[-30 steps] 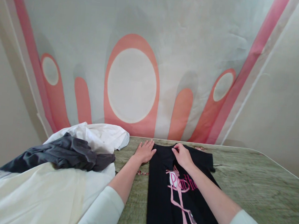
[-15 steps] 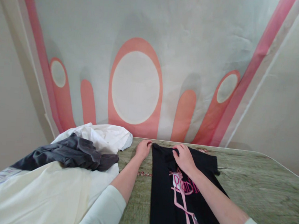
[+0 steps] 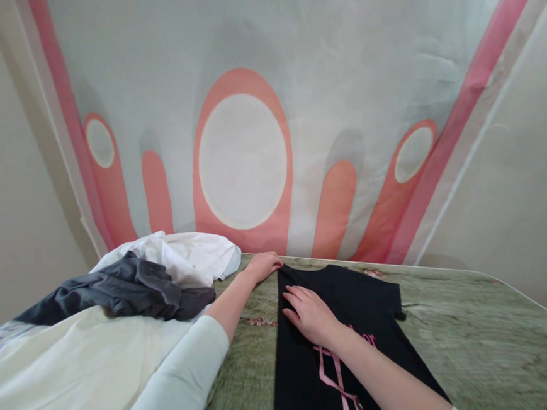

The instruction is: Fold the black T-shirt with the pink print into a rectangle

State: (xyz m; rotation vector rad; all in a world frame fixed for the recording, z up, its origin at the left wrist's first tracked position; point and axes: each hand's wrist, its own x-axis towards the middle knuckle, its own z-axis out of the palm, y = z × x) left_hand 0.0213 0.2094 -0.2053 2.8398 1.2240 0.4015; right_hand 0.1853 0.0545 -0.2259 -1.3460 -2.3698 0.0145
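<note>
A black T-shirt [image 3: 352, 293] with a pink cartoon figure and pink lettering lies on the table, its neckline at the far edge. My left hand [image 3: 263, 265] is closed at the shirt's far left corner, fingertips on the fabric. Flat on the upper chest, near the left side edge, rests my right hand [image 3: 310, 312], fingers a little apart and holding nothing. Part of the print is covered by my right hand and forearm.
Left of my left arm is a heap of clothes: a white garment [image 3: 194, 252], a dark grey one [image 3: 139, 286] and a cream one [image 3: 100, 362]. The wood-patterned table [image 3: 489, 348] meets a wall with a pink-and-white printed panel [image 3: 243, 158].
My right hand has slid from the neckline toward me and left, across the chest. The collar area now lies flatter and the neckline shows. My left hand has shifted slightly onto the corner.
</note>
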